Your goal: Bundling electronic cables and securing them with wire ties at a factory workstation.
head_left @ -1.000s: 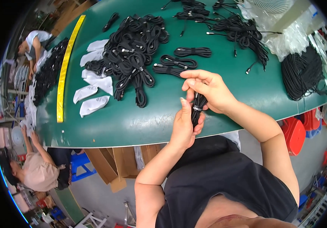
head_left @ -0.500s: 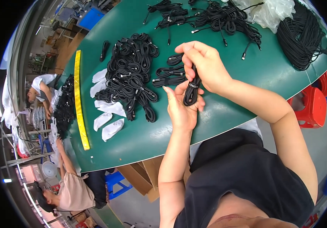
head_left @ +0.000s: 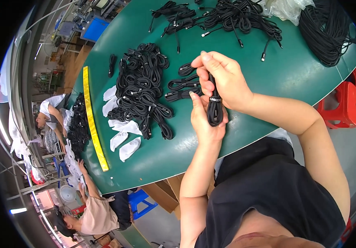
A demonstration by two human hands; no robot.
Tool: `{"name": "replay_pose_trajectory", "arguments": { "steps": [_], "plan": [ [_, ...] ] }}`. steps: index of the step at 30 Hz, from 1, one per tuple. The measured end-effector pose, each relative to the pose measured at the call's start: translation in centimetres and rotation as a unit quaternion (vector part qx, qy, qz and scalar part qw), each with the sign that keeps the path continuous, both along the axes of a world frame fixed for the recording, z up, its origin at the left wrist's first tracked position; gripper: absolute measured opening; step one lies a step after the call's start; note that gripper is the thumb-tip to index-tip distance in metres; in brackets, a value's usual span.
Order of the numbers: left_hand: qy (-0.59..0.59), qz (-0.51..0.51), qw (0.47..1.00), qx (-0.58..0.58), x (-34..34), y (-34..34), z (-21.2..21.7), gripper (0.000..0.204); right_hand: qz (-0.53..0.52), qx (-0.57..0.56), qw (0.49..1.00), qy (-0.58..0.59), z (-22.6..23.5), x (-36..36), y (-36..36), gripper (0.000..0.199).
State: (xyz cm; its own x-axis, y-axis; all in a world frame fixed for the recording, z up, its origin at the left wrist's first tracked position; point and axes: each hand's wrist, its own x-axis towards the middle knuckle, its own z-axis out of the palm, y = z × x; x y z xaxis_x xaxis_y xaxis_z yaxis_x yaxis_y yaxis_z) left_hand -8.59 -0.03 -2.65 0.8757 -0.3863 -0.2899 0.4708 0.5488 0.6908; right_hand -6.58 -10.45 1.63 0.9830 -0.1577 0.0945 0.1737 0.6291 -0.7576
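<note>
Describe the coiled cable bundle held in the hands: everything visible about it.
The coiled cable bundle is black, with a matte, rubbery look, folded into a long narrow loop and cinched near the middle by a dark strap bearing small light print. It stands roughly upright above the green table, not touching it. The left hand cradles its lower half; the right hand pinches its upper end. Its connectors are hidden.

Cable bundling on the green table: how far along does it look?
Done: a large heap of tied bundles and three laid side by side. In hand: both the left hand and right hand hold one coiled cable. Left: loose cables and a big coil at the far edge.
</note>
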Motion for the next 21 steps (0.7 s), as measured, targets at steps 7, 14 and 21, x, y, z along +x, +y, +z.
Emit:
{"name": "replay_pose_trajectory", "arguments": {
  "steps": [7, 14, 21],
  "plan": [
    [0.09, 0.193, 0.977, -0.012, 1.3, -1.4, -1.2, 0.046, -0.038, -0.06, 0.995, -0.073, -0.5, -1.7, 1.3, 0.03],
    [0.007, 0.06, 0.993, 0.103, 0.0, -1.7, 0.6, 0.06, -0.109, -0.048, 0.993, 0.0, -0.3, 0.1, -1.0, 0.038],
    [0.013, 0.071, 0.985, 0.156, -0.3, -1.5, -0.1, 0.061, -0.051, -0.128, 0.99, -0.02, -1.5, 0.5, 0.1, 0.049]
  ]
}}
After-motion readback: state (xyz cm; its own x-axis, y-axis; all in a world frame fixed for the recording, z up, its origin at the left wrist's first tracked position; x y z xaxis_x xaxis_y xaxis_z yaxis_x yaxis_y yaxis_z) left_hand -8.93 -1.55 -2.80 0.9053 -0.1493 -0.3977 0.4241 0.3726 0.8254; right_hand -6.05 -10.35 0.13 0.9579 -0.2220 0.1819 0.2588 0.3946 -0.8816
